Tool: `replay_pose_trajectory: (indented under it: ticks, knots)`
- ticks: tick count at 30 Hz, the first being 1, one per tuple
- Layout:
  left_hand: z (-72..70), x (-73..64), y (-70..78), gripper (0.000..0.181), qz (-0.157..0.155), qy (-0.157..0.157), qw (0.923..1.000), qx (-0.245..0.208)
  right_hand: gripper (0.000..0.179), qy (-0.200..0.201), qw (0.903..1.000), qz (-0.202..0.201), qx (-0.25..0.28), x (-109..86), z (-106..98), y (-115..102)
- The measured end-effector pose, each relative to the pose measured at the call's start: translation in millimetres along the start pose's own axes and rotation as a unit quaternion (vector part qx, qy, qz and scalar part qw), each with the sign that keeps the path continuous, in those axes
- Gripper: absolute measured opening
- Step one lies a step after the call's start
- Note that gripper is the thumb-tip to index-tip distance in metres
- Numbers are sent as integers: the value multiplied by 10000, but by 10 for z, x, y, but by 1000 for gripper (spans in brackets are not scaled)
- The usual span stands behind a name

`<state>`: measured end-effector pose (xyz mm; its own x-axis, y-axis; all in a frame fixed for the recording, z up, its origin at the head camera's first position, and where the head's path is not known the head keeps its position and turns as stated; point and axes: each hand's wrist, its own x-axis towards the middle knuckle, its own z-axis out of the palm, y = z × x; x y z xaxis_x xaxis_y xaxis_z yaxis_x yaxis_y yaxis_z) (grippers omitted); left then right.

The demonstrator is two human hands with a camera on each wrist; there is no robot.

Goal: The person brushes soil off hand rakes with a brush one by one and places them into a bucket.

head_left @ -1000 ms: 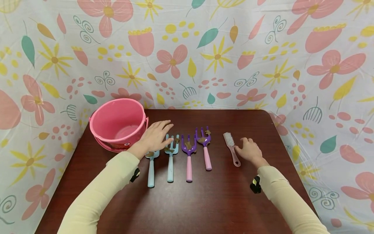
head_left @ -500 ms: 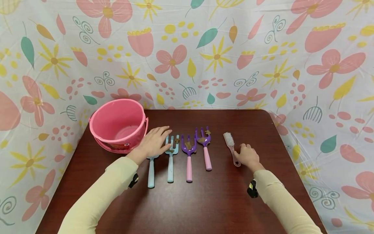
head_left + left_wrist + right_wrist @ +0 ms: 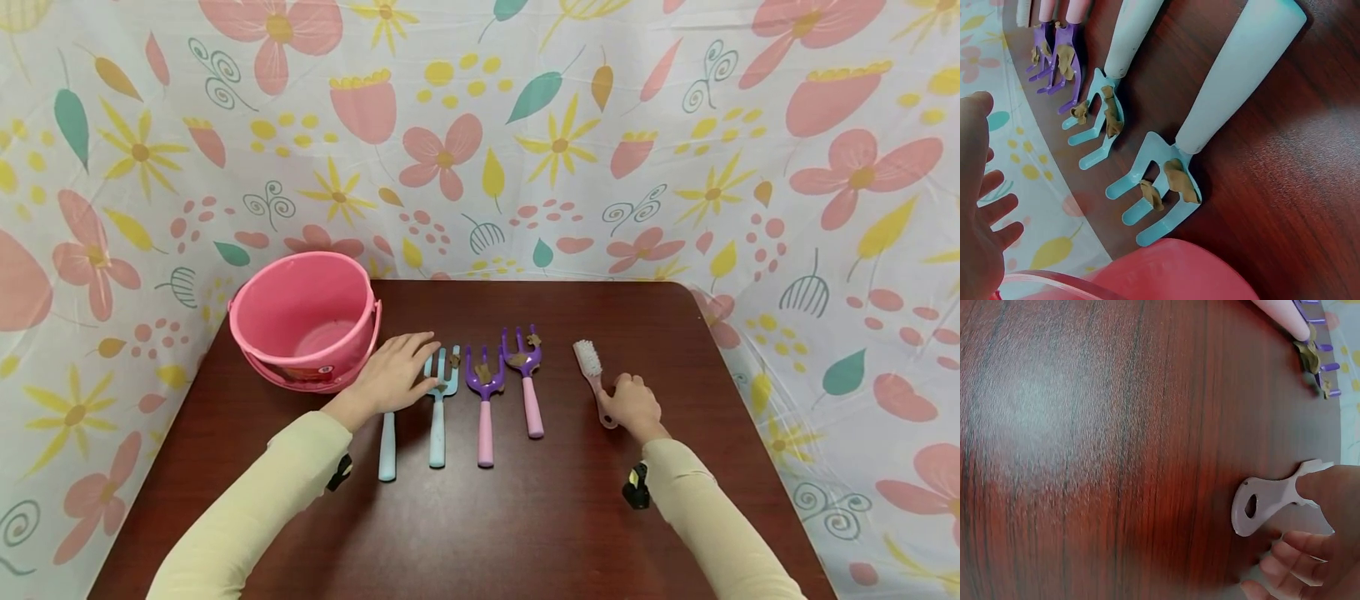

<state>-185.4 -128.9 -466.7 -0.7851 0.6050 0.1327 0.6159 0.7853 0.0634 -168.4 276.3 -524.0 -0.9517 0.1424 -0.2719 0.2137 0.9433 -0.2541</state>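
My left hand [image 3: 392, 373], fingers extended, hovers over the heads of two light blue garden hand forks. In the head view it hides most of the head of the leftmost blue fork [image 3: 387, 450]; the left wrist view shows that fork's tines [image 3: 1160, 187] whole. The second blue fork [image 3: 438, 425] lies beside it. Brown clay-like lumps [image 3: 1180, 181] stick to the tines. At the right, my right hand [image 3: 632, 405] is at the handle of a pale pink scrub brush [image 3: 588, 358]. Its thumb overlaps the handle [image 3: 1266, 497], and its loosely bent fingers sit beside it with a gap.
A pink bucket [image 3: 352, 354] stands at the back left, close to my left hand. Two purple hand forks with pink handles, one nearer [image 3: 486, 429] and one farther [image 3: 532, 404], lie mid-table, also with brown lumps. A flowered cloth [image 3: 480, 150] hangs behind the dark wooden table [image 3: 510, 533].
My right hand has moved slightly left and down to the brush handle. My left hand has sunk a little toward me, over the leftmost blue fork's head. The tools have stayed put.
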Motion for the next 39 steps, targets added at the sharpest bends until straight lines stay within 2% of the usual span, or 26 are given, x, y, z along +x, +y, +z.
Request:
replay_pose_trajectory:
  ticks: [9, 19, 25, 31, 39]
  knots:
    - [68, -70, -40, 57, 15, 165, 9999, 52, 50, 36, 9992, 365, 174, 62, 114, 6]
    - [14, -134, -71, 56, -177, 400, 9990, -49, 37, 74, 9989, 367, 274, 101, 136, -50]
    - [5, -169, -63, 56, -168, 323, 9993, -129, 34, 19, 9987, 442, 240, 98, 123, -79]
    - [48, -209, -51, 57, -127, 241, 9996, 26, 35, -118, 9976, 554, 395, 86, 129, -97]
    - [85, -251, -18, 55, -79, 301, 9995, 32, 31, -132, 9979, 416, 481, 59, 131, -105]
